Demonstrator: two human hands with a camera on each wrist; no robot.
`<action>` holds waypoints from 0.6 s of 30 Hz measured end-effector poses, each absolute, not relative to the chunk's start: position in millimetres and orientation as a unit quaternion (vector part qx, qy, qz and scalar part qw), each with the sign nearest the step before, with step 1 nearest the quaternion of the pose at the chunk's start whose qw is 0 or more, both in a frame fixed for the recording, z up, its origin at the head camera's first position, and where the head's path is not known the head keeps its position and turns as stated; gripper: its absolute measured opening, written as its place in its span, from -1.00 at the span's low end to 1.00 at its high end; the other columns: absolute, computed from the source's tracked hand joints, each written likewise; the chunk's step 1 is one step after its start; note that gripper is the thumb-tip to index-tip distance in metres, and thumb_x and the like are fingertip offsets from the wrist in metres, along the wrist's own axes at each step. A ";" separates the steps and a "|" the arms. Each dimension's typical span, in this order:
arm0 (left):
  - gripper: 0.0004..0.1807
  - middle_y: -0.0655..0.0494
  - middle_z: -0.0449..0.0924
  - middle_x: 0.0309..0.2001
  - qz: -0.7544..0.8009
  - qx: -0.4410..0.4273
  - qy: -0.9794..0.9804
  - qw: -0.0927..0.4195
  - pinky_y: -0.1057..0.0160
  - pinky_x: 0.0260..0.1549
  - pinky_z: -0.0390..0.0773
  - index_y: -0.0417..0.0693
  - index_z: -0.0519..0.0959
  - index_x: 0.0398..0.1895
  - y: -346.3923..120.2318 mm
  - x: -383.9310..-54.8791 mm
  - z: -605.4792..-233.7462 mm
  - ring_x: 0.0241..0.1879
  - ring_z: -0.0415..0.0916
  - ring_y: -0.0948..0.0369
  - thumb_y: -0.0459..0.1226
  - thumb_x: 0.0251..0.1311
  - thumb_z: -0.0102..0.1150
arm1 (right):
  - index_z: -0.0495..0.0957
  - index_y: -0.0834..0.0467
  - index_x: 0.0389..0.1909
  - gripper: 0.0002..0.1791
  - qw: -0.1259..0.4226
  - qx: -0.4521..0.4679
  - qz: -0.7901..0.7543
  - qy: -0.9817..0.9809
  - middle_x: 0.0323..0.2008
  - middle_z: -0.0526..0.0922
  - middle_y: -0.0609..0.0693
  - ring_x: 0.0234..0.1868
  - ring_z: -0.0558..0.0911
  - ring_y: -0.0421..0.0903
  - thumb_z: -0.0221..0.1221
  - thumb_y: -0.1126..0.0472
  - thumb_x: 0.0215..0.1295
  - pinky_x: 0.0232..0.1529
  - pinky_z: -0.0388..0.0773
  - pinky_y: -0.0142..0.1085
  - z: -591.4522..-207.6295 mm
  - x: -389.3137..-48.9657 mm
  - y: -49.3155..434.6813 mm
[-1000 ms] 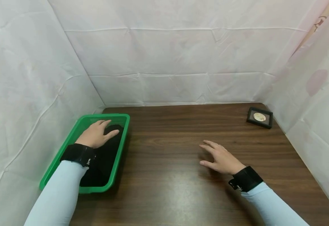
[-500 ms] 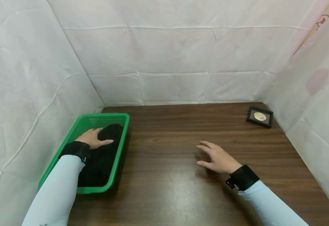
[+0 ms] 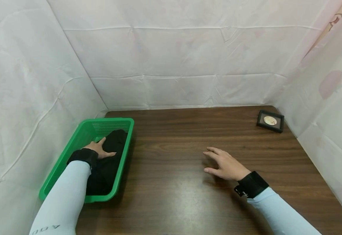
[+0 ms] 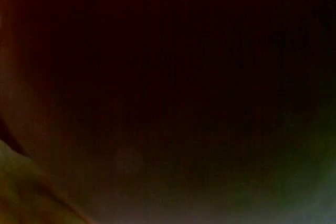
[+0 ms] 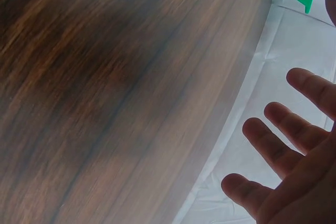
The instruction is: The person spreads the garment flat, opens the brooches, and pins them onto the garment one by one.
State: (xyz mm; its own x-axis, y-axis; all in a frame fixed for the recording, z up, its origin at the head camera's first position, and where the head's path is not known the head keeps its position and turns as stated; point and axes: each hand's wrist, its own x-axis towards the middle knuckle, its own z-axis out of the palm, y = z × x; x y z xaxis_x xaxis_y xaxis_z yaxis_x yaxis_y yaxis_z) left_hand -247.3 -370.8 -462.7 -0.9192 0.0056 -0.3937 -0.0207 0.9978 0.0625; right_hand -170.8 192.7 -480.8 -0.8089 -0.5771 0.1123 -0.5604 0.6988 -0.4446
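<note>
Uniformly black, rumpled cloth [image 3: 107, 173] by parted left fingers [image 3: 102, 140], grip unclear; right fingers [image 5: 270, 144] loosely spread, empty.

From above the near side, the head view looks forward and down across the desk [image 3: 171, 195], far enough back to take in the left hand [image 3: 98, 150], the right hand [image 3: 227, 164] and the white cloth [image 3: 171, 58] beyond. The right wrist view looks, aslant and close, past its own hand's fingers; both share desk, cloth and the green basket [image 3: 125, 153]. The left wrist view is too dark to place.
</note>
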 end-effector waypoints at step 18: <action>0.04 -0.52 0.29 0.21 0.081 0.028 0.963 0.255 -0.24 0.05 0.38 -0.41 0.05 0.41 -333.3 -236.6 -440.8 0.16 0.31 -0.34 -0.07 -0.04 0.35 | 0.38 0.12 0.32 -0.25 0.021 -0.311 -0.238 0.920 0.36 0.27 0.19 0.32 0.31 0.20 0.16 -0.27 0.24 0.20 0.27 0.20 -488.7 -173.4 188.4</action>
State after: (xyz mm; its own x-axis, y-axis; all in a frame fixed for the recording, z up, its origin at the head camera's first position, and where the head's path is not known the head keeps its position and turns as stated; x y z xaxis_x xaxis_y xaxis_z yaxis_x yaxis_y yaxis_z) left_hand -236.6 -333.3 -440.8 -0.8679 0.0955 -0.4875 0.0128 0.9853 0.1703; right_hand -173.4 188.4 -488.7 -0.8058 -0.5821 0.1092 -0.5622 0.6937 -0.4503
